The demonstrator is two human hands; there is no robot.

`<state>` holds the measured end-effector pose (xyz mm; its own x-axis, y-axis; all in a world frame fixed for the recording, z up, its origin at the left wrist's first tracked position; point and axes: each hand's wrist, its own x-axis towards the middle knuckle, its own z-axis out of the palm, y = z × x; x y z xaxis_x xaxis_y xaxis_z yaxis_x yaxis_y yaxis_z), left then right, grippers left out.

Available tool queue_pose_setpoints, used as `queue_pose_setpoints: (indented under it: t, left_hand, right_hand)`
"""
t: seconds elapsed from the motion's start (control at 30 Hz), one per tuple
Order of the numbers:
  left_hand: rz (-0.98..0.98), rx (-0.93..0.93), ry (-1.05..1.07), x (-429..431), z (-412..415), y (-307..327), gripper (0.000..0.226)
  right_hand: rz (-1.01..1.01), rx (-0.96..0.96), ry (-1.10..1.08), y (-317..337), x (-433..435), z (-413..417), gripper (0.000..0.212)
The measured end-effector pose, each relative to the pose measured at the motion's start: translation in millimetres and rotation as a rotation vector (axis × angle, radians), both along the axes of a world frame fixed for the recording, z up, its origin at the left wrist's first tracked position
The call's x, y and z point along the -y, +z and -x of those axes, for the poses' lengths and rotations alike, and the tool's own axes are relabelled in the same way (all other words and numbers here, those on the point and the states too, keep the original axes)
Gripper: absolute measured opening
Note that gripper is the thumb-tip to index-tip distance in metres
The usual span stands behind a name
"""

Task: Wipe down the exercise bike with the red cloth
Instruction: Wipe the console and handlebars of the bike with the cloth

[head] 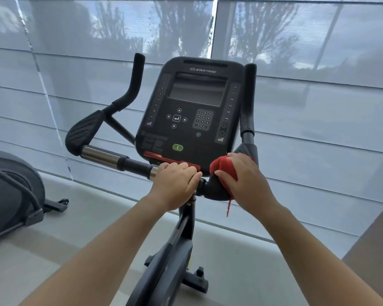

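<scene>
From the head camera, the exercise bike [179,259] stands in the middle of the frame, with its dark console [192,102] tilted toward the viewer and a green button [177,147] low on its face. The left grip [175,184], a bare hand, is closed over the handlebar [106,156] at about six o'clock from the console, its fingers curled round the bar just inboard of the shiny metal section. The right grip [245,180] is at about five o'clock from the console. It is closed on the red cloth [221,166], fingers folded over the top and thumb on the near side, and it presses the bunched cloth against the black joint where the right side of the bar turns upward. A loose red thread hangs down from the cloth. Both bare forearms reach in from the bottom edge. At nine o'clock a second machine [11,184] stands on the pale floor [86,217]. Grey blinds [318,51] fill the background from ten to two o'clock.
</scene>
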<state>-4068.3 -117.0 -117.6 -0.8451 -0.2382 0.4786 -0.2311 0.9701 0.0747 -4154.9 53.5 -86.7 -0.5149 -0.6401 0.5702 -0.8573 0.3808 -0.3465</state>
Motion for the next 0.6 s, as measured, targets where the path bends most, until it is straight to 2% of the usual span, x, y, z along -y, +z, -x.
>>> queue_pose_setpoints:
  t: [0.07, 0.17, 0.3, 0.47, 0.6]
  left_hand:
    - [-0.008, 0.011, -0.009, 0, -1, 1, 0.031]
    - [-0.012, 0.02, -0.009, 0, -1, 2, 0.03]
    - [-0.003, 0.032, -0.019, 1, -1, 2, 0.03]
    - [0.006, 0.072, 0.019, -2, -1, 4, 0.033]
    - [0.019, 0.088, 0.049, -3, 1, 5, 0.033]
  right_hand:
    - [0.017, 0.017, -0.039, 5, 7, 1, 0.029]
    - [0.045, -0.027, 0.04, -5, -4, -7, 0.021]
    - [0.042, -0.038, 0.096, -10, -16, -4, 0.026]
    - [0.05, 0.027, 0.011, 3, 1, 5, 0.024]
    - [0.08, -0.054, 0.123, -13, -23, -9, 0.027]
